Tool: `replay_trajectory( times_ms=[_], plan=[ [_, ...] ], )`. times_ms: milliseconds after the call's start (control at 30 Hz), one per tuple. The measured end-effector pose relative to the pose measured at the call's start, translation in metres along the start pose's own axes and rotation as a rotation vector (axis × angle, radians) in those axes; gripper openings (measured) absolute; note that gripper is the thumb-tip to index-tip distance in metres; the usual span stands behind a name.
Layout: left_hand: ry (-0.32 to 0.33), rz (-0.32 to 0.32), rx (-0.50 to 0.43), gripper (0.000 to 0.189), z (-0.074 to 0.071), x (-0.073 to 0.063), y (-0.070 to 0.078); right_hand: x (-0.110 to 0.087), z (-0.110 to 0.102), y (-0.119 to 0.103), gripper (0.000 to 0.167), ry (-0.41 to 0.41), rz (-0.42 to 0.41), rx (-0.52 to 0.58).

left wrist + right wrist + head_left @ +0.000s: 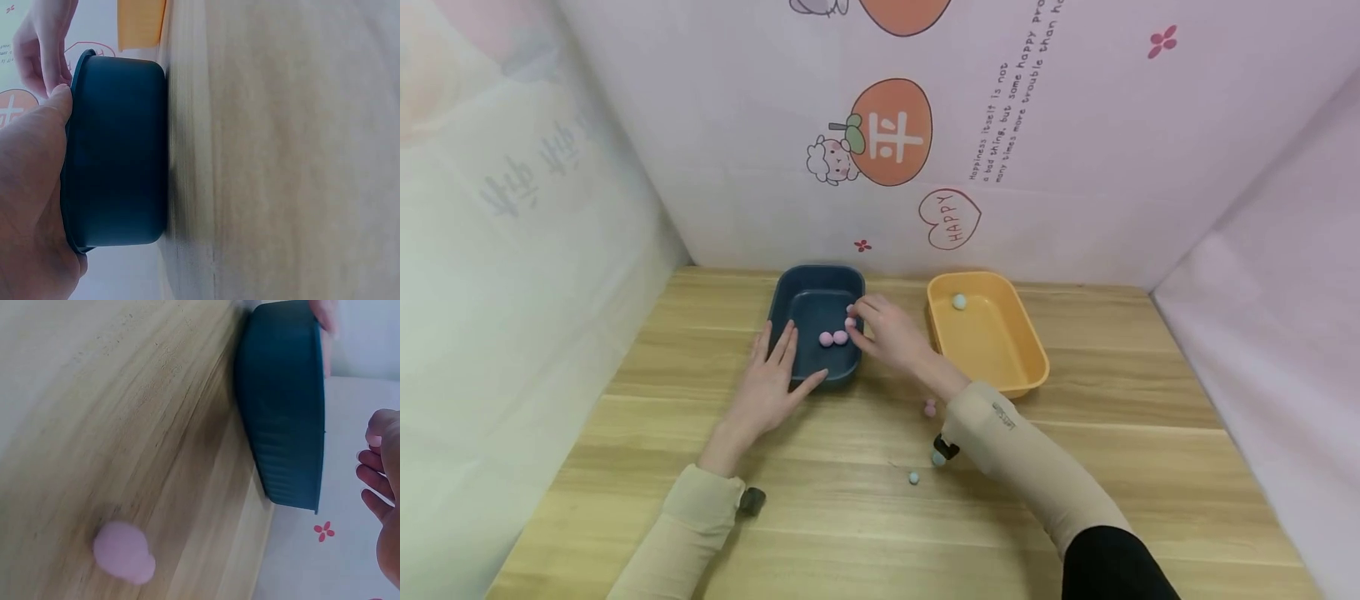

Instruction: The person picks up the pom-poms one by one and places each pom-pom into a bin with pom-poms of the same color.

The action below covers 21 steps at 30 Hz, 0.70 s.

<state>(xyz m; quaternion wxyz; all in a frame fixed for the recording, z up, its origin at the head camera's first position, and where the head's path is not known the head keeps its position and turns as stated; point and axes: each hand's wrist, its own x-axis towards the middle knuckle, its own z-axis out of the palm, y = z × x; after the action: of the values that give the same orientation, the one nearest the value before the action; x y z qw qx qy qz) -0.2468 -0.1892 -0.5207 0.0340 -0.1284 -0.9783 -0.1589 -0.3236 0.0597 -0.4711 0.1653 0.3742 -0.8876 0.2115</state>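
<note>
My left hand (763,392) rests on a dark blue tray (801,279), its fingers straight over the left rim and its thumb on the near rim. At the tray's right rim, my right hand (891,333) pinches a pair of small pink balls (850,322) between thumb and fingers. Two more pink balls (833,338) lie side by side on the tray floor below the fingertips. In the left wrist view, the tray wall (119,150) stands upright on the table, with the left thumb (59,103) on its rim.
Right of the blue tray stands a yellow tray (1030,342) holding one pale blue ball (960,302). On the wooden table (820,517) lie a joined pink pair (930,408), a small pale blue ball (913,477), and another pale blue piece (938,458) beside the right wrist. Printed cloth hangs behind.
</note>
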Motion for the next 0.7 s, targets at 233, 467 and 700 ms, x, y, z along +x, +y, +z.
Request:
replay_trajectory(
  times_ms=[233, 467, 700],
  plan=[
    [-0.003, -0.005, 0.011, 0.103, -0.001, 0.0, -0.003, 0.022, 0.01, -0.004, 0.021, -0.096, 0.08, 0.005],
    [-0.013, 0.006, 0.025, 0.103, -0.003, -0.001, -0.002, 0.04, 0.024, -0.002, 0.022, -0.133, 0.127, 0.023],
    [-0.017, -0.006, 0.01, 0.105, -0.003, -0.001, 0.001, 0.045, 0.03, -0.002, 0.022, -0.133, 0.129, -0.01]
  ],
)
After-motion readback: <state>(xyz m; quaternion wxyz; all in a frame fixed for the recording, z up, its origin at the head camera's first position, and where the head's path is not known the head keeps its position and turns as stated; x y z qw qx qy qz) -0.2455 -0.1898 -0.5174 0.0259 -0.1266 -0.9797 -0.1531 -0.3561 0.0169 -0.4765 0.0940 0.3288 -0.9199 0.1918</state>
